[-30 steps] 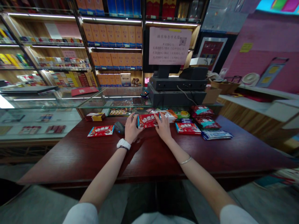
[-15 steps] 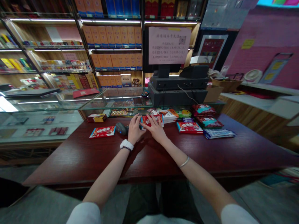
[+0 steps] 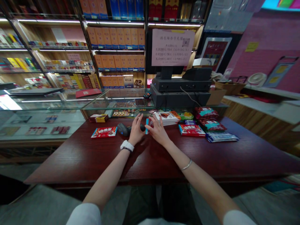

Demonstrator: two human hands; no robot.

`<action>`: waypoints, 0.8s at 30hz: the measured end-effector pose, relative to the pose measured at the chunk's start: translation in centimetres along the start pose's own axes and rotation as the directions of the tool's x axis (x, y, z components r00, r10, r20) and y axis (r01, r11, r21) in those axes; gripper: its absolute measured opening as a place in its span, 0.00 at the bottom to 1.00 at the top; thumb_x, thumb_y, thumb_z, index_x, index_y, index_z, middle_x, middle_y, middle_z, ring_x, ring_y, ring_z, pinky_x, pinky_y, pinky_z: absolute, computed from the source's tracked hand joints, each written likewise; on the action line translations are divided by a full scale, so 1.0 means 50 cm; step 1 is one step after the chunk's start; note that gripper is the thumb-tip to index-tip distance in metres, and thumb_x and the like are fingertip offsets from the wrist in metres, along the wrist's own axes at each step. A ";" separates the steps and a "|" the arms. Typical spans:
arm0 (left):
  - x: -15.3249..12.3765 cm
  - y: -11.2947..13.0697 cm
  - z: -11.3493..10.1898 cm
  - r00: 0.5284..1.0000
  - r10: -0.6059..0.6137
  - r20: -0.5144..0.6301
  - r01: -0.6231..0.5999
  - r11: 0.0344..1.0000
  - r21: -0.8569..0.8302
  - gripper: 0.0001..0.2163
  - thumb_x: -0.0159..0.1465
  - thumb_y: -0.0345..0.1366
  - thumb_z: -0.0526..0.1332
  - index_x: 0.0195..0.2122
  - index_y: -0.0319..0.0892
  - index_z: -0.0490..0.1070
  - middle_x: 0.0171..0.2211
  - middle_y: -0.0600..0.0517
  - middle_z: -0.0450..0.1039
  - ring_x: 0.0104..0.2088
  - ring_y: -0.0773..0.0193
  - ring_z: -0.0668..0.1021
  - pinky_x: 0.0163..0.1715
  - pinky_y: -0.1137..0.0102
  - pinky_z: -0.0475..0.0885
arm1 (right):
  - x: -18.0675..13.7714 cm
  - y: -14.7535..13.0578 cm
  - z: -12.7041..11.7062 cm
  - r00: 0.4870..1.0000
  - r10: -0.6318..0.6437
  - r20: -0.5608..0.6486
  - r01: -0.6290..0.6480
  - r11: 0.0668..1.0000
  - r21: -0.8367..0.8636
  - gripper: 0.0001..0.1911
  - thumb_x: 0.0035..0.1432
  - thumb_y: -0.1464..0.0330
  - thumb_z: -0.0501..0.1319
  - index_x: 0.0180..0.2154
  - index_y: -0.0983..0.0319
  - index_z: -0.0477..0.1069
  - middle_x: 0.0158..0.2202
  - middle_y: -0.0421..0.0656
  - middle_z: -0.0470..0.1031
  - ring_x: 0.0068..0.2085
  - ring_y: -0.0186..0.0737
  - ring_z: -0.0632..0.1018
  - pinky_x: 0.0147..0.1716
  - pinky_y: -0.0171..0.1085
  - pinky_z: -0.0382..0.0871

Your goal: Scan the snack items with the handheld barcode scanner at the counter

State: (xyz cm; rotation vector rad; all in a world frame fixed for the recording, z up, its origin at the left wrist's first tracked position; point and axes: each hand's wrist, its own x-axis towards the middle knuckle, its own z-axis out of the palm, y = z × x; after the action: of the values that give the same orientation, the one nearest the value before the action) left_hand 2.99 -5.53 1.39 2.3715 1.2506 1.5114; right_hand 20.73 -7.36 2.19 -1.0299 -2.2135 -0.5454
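A small red snack packet [image 3: 147,126] stands turned so that its narrow blue side faces me, above the dark red table. My right hand [image 3: 159,129] is closed on it, with thumb and fingers on its right side. Just left of the packet is my left hand [image 3: 136,130], wearing a white watch, fingers stretched out and thumb close to the packet; whether it touches is unclear. Behind the left hand lies a dark barcode scanner [image 3: 124,129], its handle partly hidden. Another red snack packet [image 3: 104,132] lies flat farther left.
To the right are red packets [image 3: 191,130], blue-white packets [image 3: 221,137] and dark red bags [image 3: 212,124]. A white box [image 3: 167,118] sits behind my right hand. A glass display case [image 3: 117,99] and a cash register monitor [image 3: 166,70] line the table's back. Small boxes [image 3: 98,118] stand at the left.
The red packet has turned from showing its printed front to showing its narrow blue side. My hands stay almost in place, and the view has shifted slightly.
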 end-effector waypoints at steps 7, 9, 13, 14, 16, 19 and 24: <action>-0.002 -0.011 -0.003 0.989 0.043 0.139 -0.047 0.999 0.026 0.37 0.56 0.30 0.66 0.67 0.48 0.55 0.68 0.41 0.52 0.68 0.50 0.60 0.65 0.50 0.60 | -0.008 0.003 0.000 0.996 -0.086 -0.024 0.087 0.994 0.071 0.14 0.61 0.73 0.59 0.48 0.57 0.68 0.68 0.51 0.57 0.71 0.53 0.51 0.66 0.66 0.44; -0.003 -0.016 0.003 0.985 0.067 0.159 -0.073 0.997 0.034 0.37 0.56 0.33 0.67 0.66 0.47 0.55 0.68 0.41 0.53 0.68 0.50 0.60 0.65 0.51 0.60 | -0.012 0.011 0.003 0.996 -0.081 -0.030 0.084 0.992 0.092 0.13 0.61 0.71 0.60 0.48 0.57 0.68 0.67 0.51 0.57 0.71 0.52 0.52 0.66 0.66 0.44; -0.005 -0.021 0.014 0.985 0.089 0.145 -0.097 0.994 0.051 0.37 0.54 0.38 0.70 0.64 0.44 0.57 0.67 0.39 0.56 0.67 0.49 0.61 0.65 0.52 0.61 | -0.019 0.031 0.011 0.999 -0.041 -0.024 0.044 0.988 0.151 0.15 0.60 0.64 0.63 0.49 0.57 0.67 0.67 0.52 0.59 0.70 0.51 0.54 0.66 0.65 0.45; -0.004 -0.021 0.016 0.986 0.084 0.147 -0.094 0.994 0.062 0.37 0.54 0.39 0.70 0.64 0.43 0.58 0.66 0.39 0.57 0.67 0.48 0.62 0.65 0.51 0.61 | -0.022 0.037 0.013 0.999 -0.027 -0.023 0.030 0.986 0.167 0.17 0.60 0.62 0.63 0.50 0.57 0.66 0.66 0.53 0.59 0.70 0.51 0.55 0.66 0.64 0.45; -0.003 -0.017 0.016 0.986 0.060 0.157 -0.075 0.993 0.094 0.37 0.52 0.39 0.71 0.62 0.43 0.59 0.65 0.39 0.60 0.66 0.46 0.62 0.65 0.48 0.59 | -0.027 0.050 0.013 0.999 0.004 -0.036 0.003 0.980 0.198 0.22 0.58 0.59 0.65 0.52 0.57 0.64 0.67 0.55 0.59 0.70 0.51 0.56 0.66 0.63 0.47; 0.001 -0.010 0.011 0.987 0.012 0.162 -0.038 0.986 0.160 0.36 0.51 0.35 0.70 0.62 0.42 0.60 0.62 0.41 0.65 0.65 0.43 0.63 0.65 0.45 0.56 | -0.037 0.070 0.007 0.996 0.057 -0.070 -0.040 0.974 0.225 0.27 0.57 0.58 0.67 0.54 0.58 0.63 0.68 0.57 0.56 0.70 0.51 0.56 0.65 0.61 0.50; 0.006 -0.002 -0.004 0.990 0.027 0.138 -0.066 0.958 0.281 0.36 0.52 0.31 0.66 0.64 0.44 0.59 0.60 0.43 0.67 0.66 0.44 0.63 0.67 0.46 0.52 | -0.047 0.093 -0.008 0.983 0.168 -0.075 -0.152 0.971 0.186 0.25 0.57 0.61 0.66 0.53 0.60 0.64 0.68 0.58 0.55 0.70 0.52 0.56 0.65 0.61 0.51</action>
State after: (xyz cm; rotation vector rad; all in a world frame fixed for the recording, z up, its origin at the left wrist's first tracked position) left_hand 2.84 -5.33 1.69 2.6435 1.4781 1.2303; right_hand 25.69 -5.99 1.33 -1.0559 -2.0367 -0.3082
